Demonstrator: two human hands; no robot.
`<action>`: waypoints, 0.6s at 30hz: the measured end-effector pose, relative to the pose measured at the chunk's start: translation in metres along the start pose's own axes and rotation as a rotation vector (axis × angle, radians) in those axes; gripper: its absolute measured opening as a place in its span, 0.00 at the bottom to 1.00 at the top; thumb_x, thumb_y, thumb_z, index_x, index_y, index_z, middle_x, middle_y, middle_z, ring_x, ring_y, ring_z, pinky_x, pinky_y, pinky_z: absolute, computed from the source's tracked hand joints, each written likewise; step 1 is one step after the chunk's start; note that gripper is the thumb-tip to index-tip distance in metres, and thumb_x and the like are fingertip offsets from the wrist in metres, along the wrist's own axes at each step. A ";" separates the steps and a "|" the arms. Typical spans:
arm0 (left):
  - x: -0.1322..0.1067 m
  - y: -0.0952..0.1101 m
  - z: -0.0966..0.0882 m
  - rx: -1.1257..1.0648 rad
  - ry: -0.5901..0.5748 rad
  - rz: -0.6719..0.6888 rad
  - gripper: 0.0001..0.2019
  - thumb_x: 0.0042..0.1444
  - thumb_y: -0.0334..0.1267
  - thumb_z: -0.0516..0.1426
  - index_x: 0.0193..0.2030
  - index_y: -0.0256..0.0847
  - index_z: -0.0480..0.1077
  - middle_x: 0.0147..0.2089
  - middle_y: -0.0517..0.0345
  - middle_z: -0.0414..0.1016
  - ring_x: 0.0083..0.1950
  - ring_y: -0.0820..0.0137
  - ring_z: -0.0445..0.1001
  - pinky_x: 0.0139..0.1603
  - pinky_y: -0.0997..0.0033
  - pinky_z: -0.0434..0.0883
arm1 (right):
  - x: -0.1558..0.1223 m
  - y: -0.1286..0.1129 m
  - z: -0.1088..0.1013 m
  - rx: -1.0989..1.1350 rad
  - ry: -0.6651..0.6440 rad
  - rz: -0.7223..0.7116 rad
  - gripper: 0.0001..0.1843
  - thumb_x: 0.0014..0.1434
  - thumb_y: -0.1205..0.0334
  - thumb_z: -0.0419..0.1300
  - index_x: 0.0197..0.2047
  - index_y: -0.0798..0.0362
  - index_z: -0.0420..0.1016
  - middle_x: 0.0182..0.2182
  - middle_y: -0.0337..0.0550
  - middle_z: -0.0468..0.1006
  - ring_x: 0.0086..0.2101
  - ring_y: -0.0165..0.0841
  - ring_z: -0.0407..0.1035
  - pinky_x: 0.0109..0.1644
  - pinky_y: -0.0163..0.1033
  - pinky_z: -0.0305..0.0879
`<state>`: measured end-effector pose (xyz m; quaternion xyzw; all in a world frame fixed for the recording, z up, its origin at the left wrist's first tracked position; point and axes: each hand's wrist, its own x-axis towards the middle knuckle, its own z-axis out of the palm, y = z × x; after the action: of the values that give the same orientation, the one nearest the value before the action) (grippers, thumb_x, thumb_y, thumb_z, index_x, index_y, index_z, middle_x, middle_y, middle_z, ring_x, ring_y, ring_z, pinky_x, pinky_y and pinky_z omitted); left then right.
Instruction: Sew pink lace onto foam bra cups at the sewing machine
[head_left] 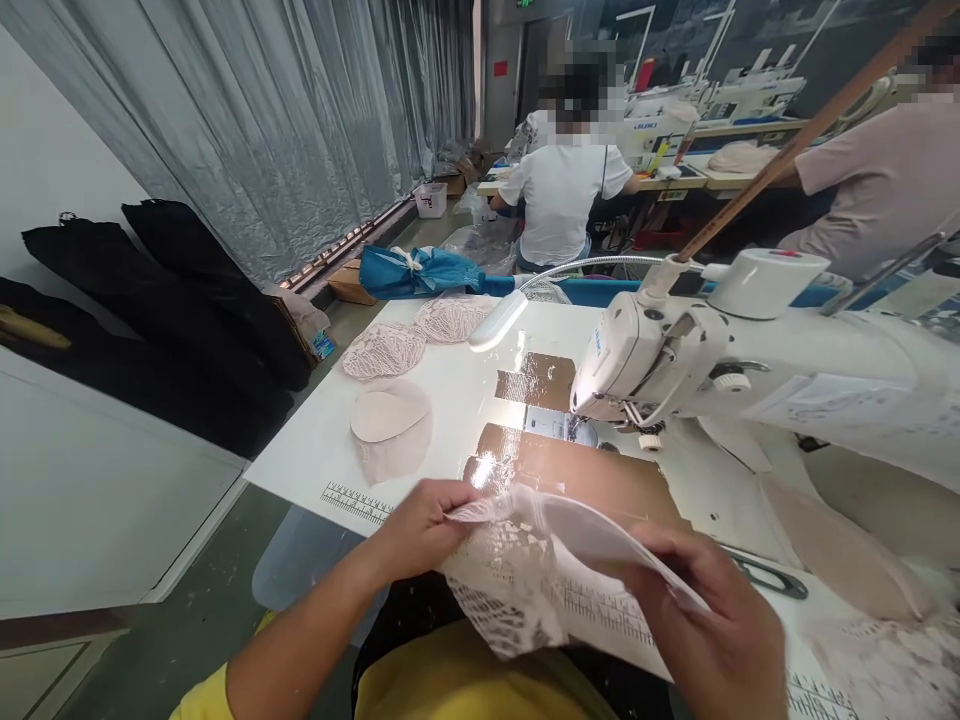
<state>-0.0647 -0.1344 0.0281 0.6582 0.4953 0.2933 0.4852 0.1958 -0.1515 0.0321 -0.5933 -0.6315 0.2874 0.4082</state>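
Note:
Between my two hands, at the front edge of the sewing table, stretches a pale pink lace bra cup [517, 560]. My left hand [431, 530] pinches its lace edge between thumb and fingers. My right hand [705, 600] is closed on the smooth padded side, fingers behind and partly hidden. Just beyond the piece stands a white sewing machine [637, 370], its needle area above a metal plate [547, 421]. Brown tape [570, 465] covers the table in front of the needle. A small pair of snips [772, 577] lies beside my right hand.
Two lace cups [384, 350] and a plain cup [391, 425] lie on the table's left side. More cup pieces [847, 540] and lace [892, 665] are at the right. A lamp [499, 320] hangs near the needle. A person in white [555, 190] sits beyond the table.

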 end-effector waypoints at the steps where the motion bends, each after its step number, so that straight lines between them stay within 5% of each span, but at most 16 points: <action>1: 0.000 0.003 0.005 -0.184 -0.131 0.005 0.16 0.61 0.46 0.53 0.42 0.36 0.75 0.38 0.52 0.74 0.36 0.67 0.71 0.36 0.72 0.66 | 0.003 -0.001 0.005 0.079 -0.084 0.046 0.11 0.53 0.51 0.59 0.34 0.49 0.73 0.30 0.42 0.77 0.30 0.36 0.69 0.33 0.38 0.65; 3: -0.001 0.010 0.017 -0.495 -0.340 0.051 0.23 0.59 0.52 0.55 0.56 0.40 0.70 0.52 0.47 0.71 0.44 0.63 0.72 0.40 0.69 0.69 | 0.006 -0.006 0.018 0.315 -0.336 0.164 0.13 0.51 0.50 0.61 0.33 0.51 0.74 0.27 0.40 0.76 0.29 0.36 0.68 0.33 0.38 0.66; 5: -0.001 0.016 0.025 -0.653 -0.423 0.091 0.34 0.53 0.54 0.60 0.65 0.45 0.60 0.59 0.44 0.65 0.49 0.60 0.72 0.43 0.68 0.70 | 0.006 -0.013 0.029 0.530 -0.515 0.312 0.13 0.48 0.52 0.63 0.33 0.52 0.76 0.26 0.39 0.75 0.29 0.36 0.68 0.34 0.38 0.67; 8: 0.000 0.015 0.026 -0.579 -0.254 0.083 0.37 0.49 0.53 0.63 0.65 0.43 0.60 0.54 0.43 0.69 0.41 0.67 0.72 0.38 0.72 0.69 | 0.002 -0.021 0.036 0.739 -0.590 0.477 0.13 0.44 0.54 0.67 0.32 0.53 0.78 0.24 0.39 0.75 0.30 0.35 0.68 0.34 0.39 0.66; 11: 0.000 0.007 0.021 -0.362 -0.030 0.040 0.36 0.46 0.47 0.66 0.62 0.42 0.63 0.59 0.45 0.65 0.47 0.64 0.70 0.44 0.70 0.69 | -0.002 -0.022 0.034 0.819 -0.544 0.535 0.14 0.43 0.55 0.69 0.31 0.53 0.77 0.23 0.38 0.75 0.28 0.35 0.69 0.33 0.39 0.66; 15: -0.003 -0.001 0.021 -0.569 -0.267 -0.098 0.31 0.47 0.43 0.65 0.58 0.38 0.66 0.51 0.47 0.72 0.50 0.59 0.71 0.50 0.64 0.68 | -0.005 -0.012 0.034 0.965 -0.364 0.582 0.16 0.39 0.60 0.72 0.28 0.50 0.69 0.23 0.34 0.70 0.24 0.29 0.64 0.28 0.34 0.62; 18: -0.004 0.001 0.024 -0.679 -0.261 -0.131 0.22 0.48 0.39 0.63 0.50 0.35 0.71 0.41 0.51 0.75 0.43 0.64 0.74 0.44 0.70 0.69 | -0.007 -0.001 0.037 0.985 -0.222 0.557 0.24 0.34 0.63 0.75 0.26 0.49 0.62 0.22 0.31 0.65 0.22 0.25 0.58 0.24 0.29 0.57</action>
<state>-0.0450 -0.1466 0.0205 0.4584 0.3447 0.3232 0.7528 0.1634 -0.1538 0.0130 -0.4437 -0.2820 0.7047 0.4765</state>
